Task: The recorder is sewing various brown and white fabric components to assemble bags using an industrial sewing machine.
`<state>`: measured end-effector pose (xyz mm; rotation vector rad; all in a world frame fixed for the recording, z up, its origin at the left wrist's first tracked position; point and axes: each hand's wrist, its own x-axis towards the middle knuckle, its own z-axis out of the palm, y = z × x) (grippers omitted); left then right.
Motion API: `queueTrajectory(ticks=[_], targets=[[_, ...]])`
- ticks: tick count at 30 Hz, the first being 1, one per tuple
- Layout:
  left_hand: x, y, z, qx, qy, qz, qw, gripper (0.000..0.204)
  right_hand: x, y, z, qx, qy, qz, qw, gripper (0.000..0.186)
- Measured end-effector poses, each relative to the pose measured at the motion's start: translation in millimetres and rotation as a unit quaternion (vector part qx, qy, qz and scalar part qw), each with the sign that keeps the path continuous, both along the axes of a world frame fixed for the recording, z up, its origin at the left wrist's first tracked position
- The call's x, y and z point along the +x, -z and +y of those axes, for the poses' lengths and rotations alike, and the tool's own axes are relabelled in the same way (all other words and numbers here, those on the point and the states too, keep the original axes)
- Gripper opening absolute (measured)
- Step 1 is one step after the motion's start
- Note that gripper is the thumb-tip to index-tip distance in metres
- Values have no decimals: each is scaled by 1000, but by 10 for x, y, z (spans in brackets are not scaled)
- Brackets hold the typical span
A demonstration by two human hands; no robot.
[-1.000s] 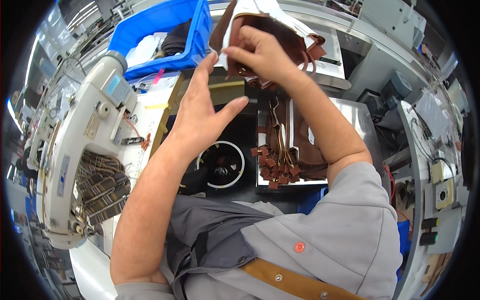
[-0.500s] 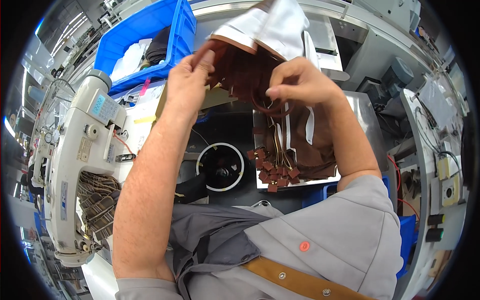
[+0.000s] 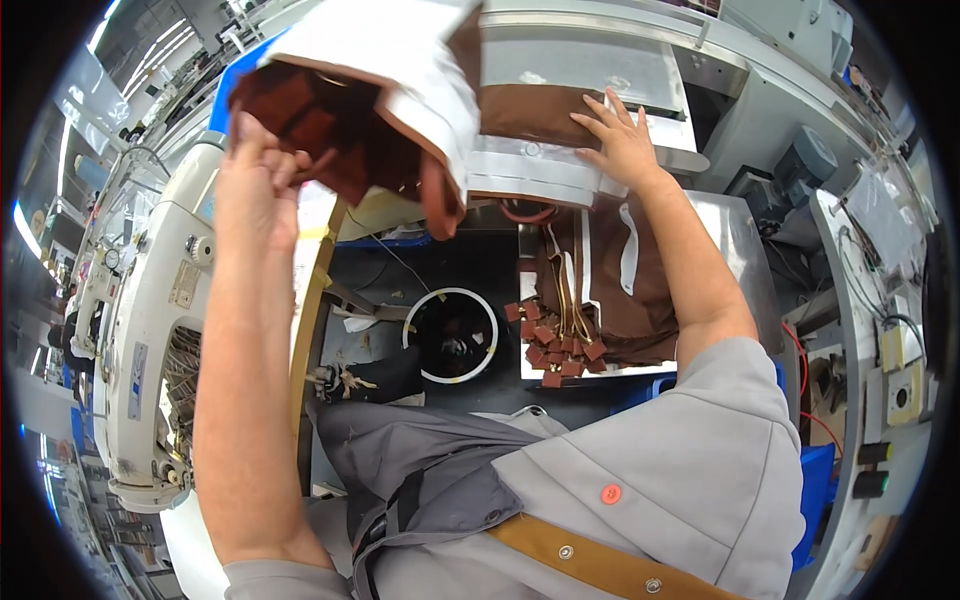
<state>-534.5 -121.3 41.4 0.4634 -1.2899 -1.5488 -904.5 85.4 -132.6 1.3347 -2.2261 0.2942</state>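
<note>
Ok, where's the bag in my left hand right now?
In the head view, the bag is upper left, its rim in the left hand, partly covering the blue tub, above and right of the sewing machine.

The left hand [image 3: 262,180] is curled inward, the right hand [image 3: 624,145] splayed, palm down.

The bag [image 3: 432,120] is mostly white outside, reddish-brown inside; the stacked panels [image 3: 645,315] are brown, the tabs [image 3: 556,352] russet, the shirt [image 3: 700,440] grey.
</note>
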Motion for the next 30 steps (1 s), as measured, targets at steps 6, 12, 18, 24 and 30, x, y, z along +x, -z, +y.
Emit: queueTrajectory(ticks=[6,12,18,24,30], targets=[[850,-602,796,-163,-12,-45,986,22,-53,14,-106,-53,21,-119,991,51],[2049,-509,910,-181,-127,-123,967,30,-400,-20,-264,-160,-53,-150,974,36],[3126,-248,1190,-155,-152,-344,913,38,-406,-478,-687,-220,-110,-82,966,43],[4229,-693,1956,-140,-181,-351,908,35,-1090,-1166,-1334,-154,-76,80,982,43],[4758,-822,3051,-204,-680,-223,668,43,-1543,-1034,-1925,-70,-12,41,997,52]])
